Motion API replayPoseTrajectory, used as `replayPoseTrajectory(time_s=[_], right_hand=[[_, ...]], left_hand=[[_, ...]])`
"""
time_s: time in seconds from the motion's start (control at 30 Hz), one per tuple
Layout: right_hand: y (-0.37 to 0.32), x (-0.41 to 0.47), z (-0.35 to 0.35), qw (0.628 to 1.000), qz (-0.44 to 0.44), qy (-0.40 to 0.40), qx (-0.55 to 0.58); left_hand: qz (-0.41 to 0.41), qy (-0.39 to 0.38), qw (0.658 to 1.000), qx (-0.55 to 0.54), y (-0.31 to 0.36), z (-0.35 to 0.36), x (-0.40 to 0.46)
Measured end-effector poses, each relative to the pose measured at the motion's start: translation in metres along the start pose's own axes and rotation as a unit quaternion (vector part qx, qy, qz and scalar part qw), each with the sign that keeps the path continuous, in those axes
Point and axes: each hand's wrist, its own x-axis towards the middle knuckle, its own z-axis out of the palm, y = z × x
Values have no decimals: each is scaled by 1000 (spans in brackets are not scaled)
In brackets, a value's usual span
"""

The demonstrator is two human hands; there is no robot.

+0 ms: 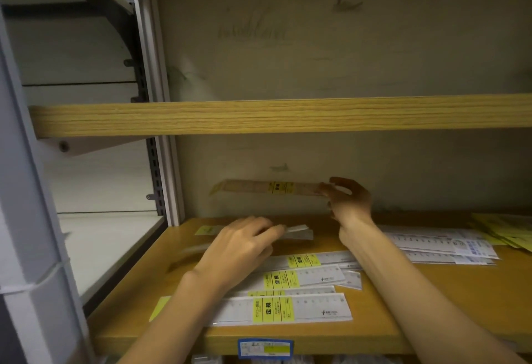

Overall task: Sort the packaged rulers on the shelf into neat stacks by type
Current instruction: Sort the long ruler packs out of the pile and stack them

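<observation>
Yellow-labelled packaged rulers [288, 310] lie loosely fanned on the near shelf [403, 320]. The left hand [241, 248] pinches a slim packet [298, 232]; behind, the right hand [347, 201] pinches a raised ruler [267, 188] by its end. They look light, stiff and slippery, so the ends seem the best hold.

A shop: price tag [265, 348] on wooden shelf [403, 332] of packaged rulers [288, 310].
</observation>
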Motion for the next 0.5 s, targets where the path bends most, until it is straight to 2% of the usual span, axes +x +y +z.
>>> replayPoseTrajectory(time_s=[0.13,0.4,0.5], right_hand=[[7,5,10,1000,8,-10,-5],[14,9,9,998,53,-15,43],[16,10,7,998,44,-16,30]], left_hand=[[25,-2,999,25,-3,5,-1],[-38,33,999,18,-10,4,-10],[-39,35,999,6,-10,4,-9]])
